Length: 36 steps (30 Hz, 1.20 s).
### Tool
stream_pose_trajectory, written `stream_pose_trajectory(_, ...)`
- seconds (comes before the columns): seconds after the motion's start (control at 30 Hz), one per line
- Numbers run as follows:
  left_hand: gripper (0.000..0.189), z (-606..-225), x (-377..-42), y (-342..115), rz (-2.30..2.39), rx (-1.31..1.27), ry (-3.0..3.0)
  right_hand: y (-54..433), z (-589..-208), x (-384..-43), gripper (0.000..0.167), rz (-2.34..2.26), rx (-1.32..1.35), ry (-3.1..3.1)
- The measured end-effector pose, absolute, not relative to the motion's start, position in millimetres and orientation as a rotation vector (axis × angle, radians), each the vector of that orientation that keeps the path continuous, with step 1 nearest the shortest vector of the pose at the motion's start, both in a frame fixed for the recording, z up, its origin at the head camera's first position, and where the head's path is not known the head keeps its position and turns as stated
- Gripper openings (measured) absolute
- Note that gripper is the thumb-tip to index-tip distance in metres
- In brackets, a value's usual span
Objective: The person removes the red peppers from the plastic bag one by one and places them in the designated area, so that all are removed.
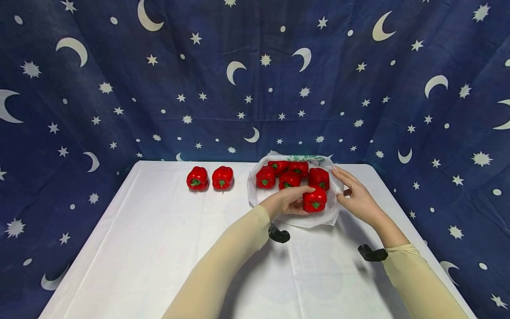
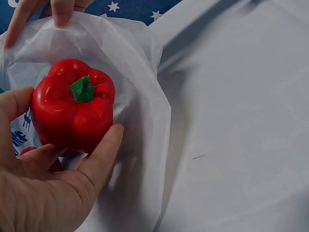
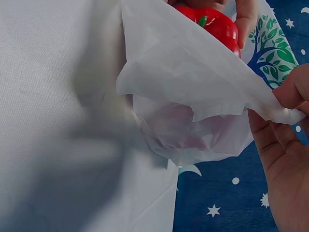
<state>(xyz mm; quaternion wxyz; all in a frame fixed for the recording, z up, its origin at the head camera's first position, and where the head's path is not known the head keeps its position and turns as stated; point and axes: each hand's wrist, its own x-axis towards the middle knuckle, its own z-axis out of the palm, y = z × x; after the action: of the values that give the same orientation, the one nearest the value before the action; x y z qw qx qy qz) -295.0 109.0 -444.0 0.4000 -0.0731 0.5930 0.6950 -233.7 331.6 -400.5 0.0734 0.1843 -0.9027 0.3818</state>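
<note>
A red bell pepper with a green stem is held in my left hand, over the mouth of a white plastic bag. In the left wrist view, thumb and fingers surround that bell pepper. Several more red peppers lie inside the bag. My right hand grips the bag's right rim; the right wrist view shows thumb and fingers pinching the plastic edge. A green tree print shows on the bag.
Two red bell peppers stand on the white-covered table, left of the bag. A dark blue cloth with moons and stars hangs behind and at both sides. Black wrist straps show at both wrists.
</note>
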Motion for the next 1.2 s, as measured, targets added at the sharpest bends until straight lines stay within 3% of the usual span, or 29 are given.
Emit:
stream_pose_trajectory(0.43, 0.053, -431, -283, 104, 1.686, -0.072, 1.505, 337, -405, -234, 0.073, 1.122, 0.547, -2.721)
stream_pose_trajectory(0.93, 0.044, -394, -263, 54, 1.637, 0.185, 1.501, 337, -404, -233, 0.074, 1.121, 0.530, -2.728)
stream_pose_trajectory(1.2, 0.061, -381, -259, 15, 1.710, 0.229, 1.437, 339, -407, -234, 0.071, 1.113, 0.548, -2.715)
